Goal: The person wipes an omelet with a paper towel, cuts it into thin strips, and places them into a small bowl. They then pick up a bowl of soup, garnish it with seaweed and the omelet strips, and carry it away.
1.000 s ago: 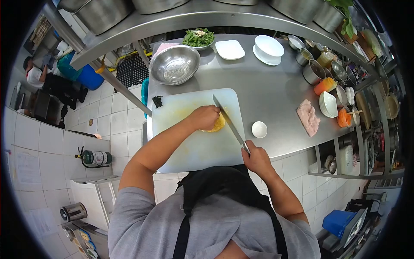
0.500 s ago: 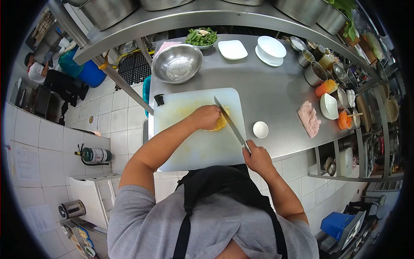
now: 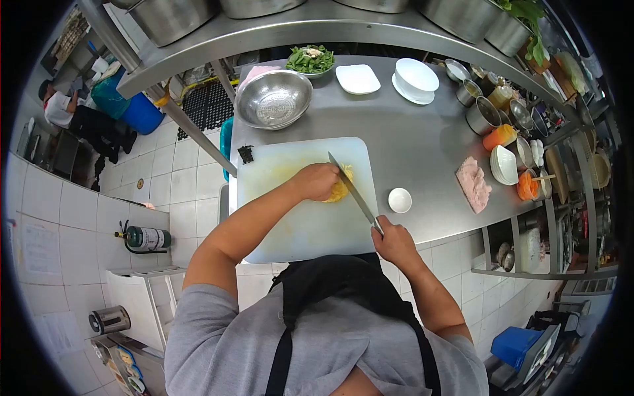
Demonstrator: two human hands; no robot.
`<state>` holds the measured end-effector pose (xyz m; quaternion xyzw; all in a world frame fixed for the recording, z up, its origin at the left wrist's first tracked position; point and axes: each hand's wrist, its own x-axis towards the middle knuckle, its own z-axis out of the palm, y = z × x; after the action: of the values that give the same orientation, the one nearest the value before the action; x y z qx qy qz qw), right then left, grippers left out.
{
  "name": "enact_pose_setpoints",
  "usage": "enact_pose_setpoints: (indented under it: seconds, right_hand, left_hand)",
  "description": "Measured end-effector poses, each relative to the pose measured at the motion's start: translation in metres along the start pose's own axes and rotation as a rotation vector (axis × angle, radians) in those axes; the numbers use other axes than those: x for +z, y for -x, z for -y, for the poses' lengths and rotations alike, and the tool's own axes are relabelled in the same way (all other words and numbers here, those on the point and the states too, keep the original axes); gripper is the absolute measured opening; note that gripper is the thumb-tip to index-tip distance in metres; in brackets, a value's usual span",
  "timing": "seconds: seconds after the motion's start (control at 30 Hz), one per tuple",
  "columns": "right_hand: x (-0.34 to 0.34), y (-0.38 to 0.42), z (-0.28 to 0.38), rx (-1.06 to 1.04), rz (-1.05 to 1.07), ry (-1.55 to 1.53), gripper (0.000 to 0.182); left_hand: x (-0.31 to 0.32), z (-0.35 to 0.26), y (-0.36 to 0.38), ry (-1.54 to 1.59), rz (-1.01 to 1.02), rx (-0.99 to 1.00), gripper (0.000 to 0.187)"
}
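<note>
My left hand [image 3: 317, 181] presses down on the yellow food [image 3: 339, 191] in the middle of the white cutting board [image 3: 277, 218], pinning it so it can't slide. My right hand [image 3: 395, 241] is clenched around the knife [image 3: 353, 191] handle at the near edge, the blade angled across the food's right side. No writing is legible.

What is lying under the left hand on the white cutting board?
A yellow food piece lies under the left hand; only its right edge shows beside the knife. The rest is covered by the fingers, so its shape is unclear.
</note>
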<state>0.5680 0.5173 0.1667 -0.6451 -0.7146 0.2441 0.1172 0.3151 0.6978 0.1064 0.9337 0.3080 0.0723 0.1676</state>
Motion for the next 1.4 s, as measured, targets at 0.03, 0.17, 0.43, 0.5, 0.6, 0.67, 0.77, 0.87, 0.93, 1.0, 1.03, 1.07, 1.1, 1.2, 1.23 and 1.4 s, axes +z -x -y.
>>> enact_pose_setpoints:
  seconds: [0.03, 0.17, 0.43, 0.5, 0.6, 0.67, 0.77, 0.87, 0.93, 1.0, 1.03, 1.07, 1.1, 1.2, 1.23, 1.4]
  right_hand:
    - [-0.003, -0.001, -0.001, -0.011, -0.01, -0.014, 0.025]
    - [-0.002, 0.003, 0.004, -0.001, -0.035, -0.042, 0.026]
    - [0.001, -0.006, -0.004, 0.021, 0.038, 0.001, 0.026]
    - [0.0, -0.007, -0.004, 0.031, 0.068, 0.045, 0.026]
    - [-0.005, -0.005, 0.003, 0.005, 0.017, -0.048, 0.025]
    - [0.004, -0.003, -0.001, 0.025, 0.042, -0.003, 0.026]
    - [-0.009, -0.005, 0.003, -0.006, 0.034, 0.01, 0.026]
    - [-0.004, -0.001, 0.006, 0.041, 0.032, -0.039, 0.027]
    - [-0.003, -0.003, 0.0, 0.034, 0.065, 0.005, 0.027]
    - [-0.006, -0.006, 0.001, 0.013, 0.091, 0.049, 0.026]
    - [-0.01, -0.002, 0.005, 0.004, 0.056, 0.003, 0.026]
    - [-0.012, 0.001, 0.007, -0.003, 0.018, -0.042, 0.026]
    - [-0.007, 0.0, 0.004, -0.004, 0.018, -0.039, 0.026]
    - [0.004, 0.0, -0.005, 0.013, 0.067, 0.061, 0.025]
    - [-0.005, -0.001, -0.002, 0.002, 0.057, 0.016, 0.025]
    - [0.002, 0.005, -0.002, 0.012, 0.047, 0.001, 0.026]
  left_hand:
    - [-0.003, 0.0, -0.001, -0.004, -0.002, 0.002, 0.016]
    - [-0.004, -0.001, 0.003, -0.007, -0.024, 0.004, 0.016]
    - [0.0, -0.004, 0.004, 0.0, -0.018, 0.012, 0.016]
    - [-0.001, -0.003, 0.002, 0.024, -0.032, 0.005, 0.016]
    - [-0.001, -0.002, 0.003, 0.003, -0.038, 0.023, 0.016]
    - [-0.001, 0.0, 0.003, 0.009, -0.028, 0.022, 0.016]
    - [-0.002, 0.0, 0.002, 0.008, -0.018, 0.026, 0.016]
    - [-0.001, 0.001, 0.004, 0.009, -0.018, 0.024, 0.017]
    - [0.004, 0.0, 0.005, 0.015, -0.018, 0.027, 0.017]
    - [0.003, 0.001, 0.006, 0.038, -0.084, 0.051, 0.017]
    - [0.003, 0.001, 0.008, 0.04, -0.082, 0.045, 0.017]
    - [0.002, 0.002, 0.009, 0.018, -0.053, 0.04, 0.017]
    - [0.001, 0.002, 0.007, -0.004, -0.026, 0.037, 0.017]
    - [-0.001, 0.0, 0.007, 0.035, -0.027, 0.025, 0.017]
    - [-0.002, 0.001, 0.006, 0.03, -0.03, 0.022, 0.017]
    - [0.006, 0.003, 0.009, 0.056, -0.062, 0.004, 0.015]
